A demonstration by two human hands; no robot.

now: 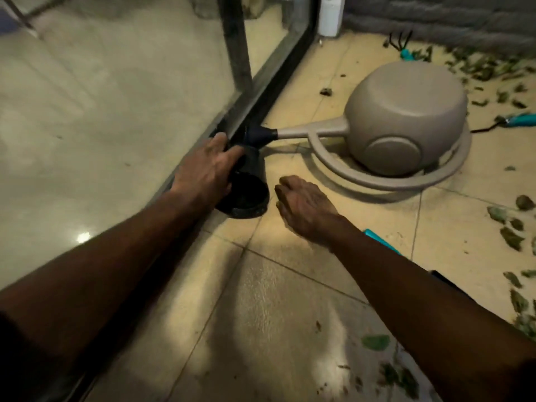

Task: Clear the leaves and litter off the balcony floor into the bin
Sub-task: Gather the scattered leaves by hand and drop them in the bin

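Gripping black bin (250, 192) with left hand (204, 171); bin tipped sideways, axis along door track (262, 101), mouth toward me; right hand (304, 206) relaxed, empty.

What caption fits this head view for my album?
Left hand grips the tipped black bin, right hand hovers open, leaves litter the tiles.

The floor (290, 314) is cream tile, glazed and smooth, glossy enough to throw back soft patches of light. The watering can (406, 117) looks like matt beige plastic, and its rose (259, 134) is a darker, slightly shiny plastic. The pot (249, 198) is black plastic with a dull sheen. The door frame (278, 79) seems to be dark metal, holding clear glass (116, 97). The wall (435, 15) is rough grey brick. The leaves (512, 239) look dry and crumpled. A tool handle (522, 118) is smooth teal plastic.
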